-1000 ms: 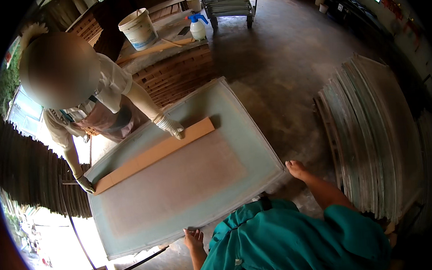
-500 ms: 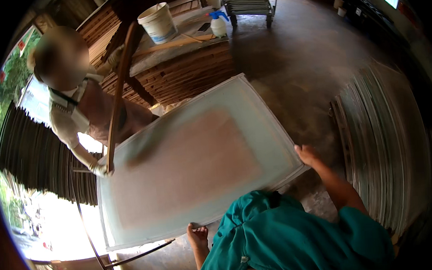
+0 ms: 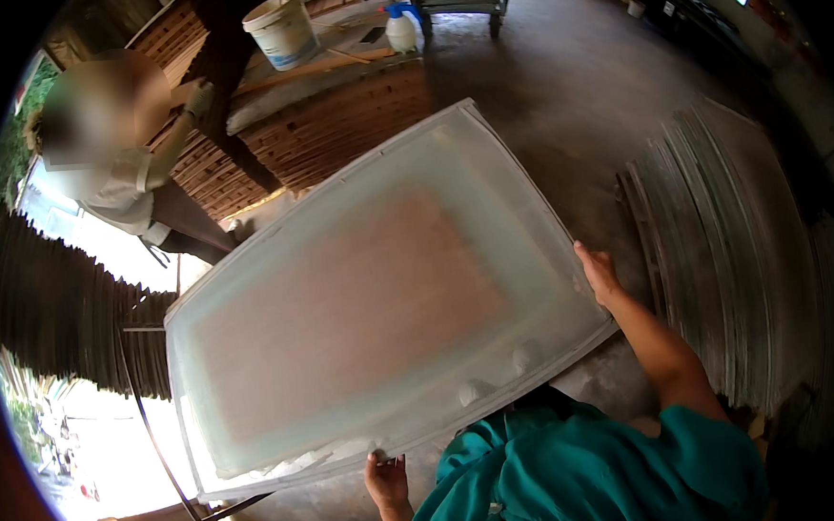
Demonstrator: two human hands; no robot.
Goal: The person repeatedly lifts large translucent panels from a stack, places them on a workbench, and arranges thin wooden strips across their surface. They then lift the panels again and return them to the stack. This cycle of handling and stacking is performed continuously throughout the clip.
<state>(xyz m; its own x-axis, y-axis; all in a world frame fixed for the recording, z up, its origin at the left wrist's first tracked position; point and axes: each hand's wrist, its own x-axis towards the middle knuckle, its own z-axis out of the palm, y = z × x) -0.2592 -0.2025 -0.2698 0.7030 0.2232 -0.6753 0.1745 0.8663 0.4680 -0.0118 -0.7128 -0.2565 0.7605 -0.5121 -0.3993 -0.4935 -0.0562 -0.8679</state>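
A large framed mesh screen, translucent with a pale green border and a brownish-pink rectangle in the middle, spans the space before me. It is tilted, its far edge raised. My left hand is closed on the near edge, thumb on the rim and fingers partly beneath. My right hand grips the right-hand edge, fingers mostly hidden. Two pale rounded bulges show in the mesh close to my body.
Beyond the screen at left stands a co-worker, one gloved hand raised near stacked wood. A white bucket and a blue-topped spray bottle stand on a table. Stacked frames rise at right; dark stacked panels stand at left.
The screen's far edge has risen, with both my hands still on it. The co-worker has let go of the screen's far-left side and moved back; the long wooden bar is out of sight.
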